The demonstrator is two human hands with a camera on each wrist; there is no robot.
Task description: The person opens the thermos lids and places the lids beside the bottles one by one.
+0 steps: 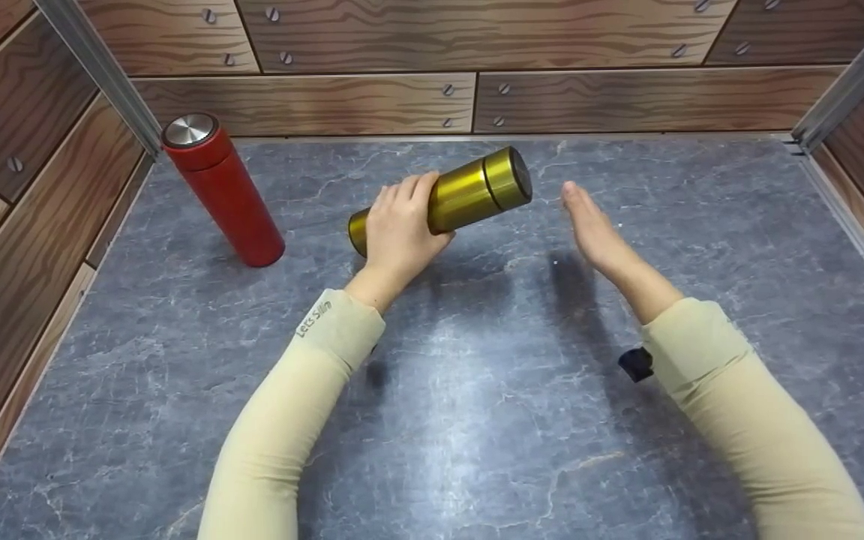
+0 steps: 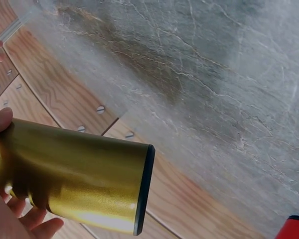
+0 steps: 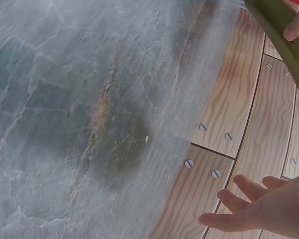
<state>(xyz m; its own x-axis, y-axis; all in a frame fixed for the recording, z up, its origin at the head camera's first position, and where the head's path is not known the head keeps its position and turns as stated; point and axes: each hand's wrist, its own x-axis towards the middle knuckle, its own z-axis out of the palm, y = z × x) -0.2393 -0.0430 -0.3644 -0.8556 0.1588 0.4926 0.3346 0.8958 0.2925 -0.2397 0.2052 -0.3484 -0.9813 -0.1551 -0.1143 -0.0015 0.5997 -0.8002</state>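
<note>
Around the middle of a gold vacuum flask [image 1: 469, 193], my left hand [image 1: 402, 225] wraps its fingers, holding it tilted above the table with its capped end up toward the right. In the left wrist view the flask's dark-rimmed base [image 2: 99, 179] points away from the fingers. My right hand [image 1: 595, 229] hovers to the right of the cap, apart from it, its fingers straight and holding nothing. The right wrist view also shows this hand [image 3: 254, 204] with fingers extended. A red vacuum flask [image 1: 229, 199] with a silver-topped lid stands upright at the left.
The grey marbled tabletop [image 1: 477, 420] lies beneath both arms. Wood-patterned panels [image 1: 364, 105] close off the back and both sides, with metal corner posts [image 1: 94, 67]. A black strap piece [image 1: 636, 364] hangs by the right sleeve.
</note>
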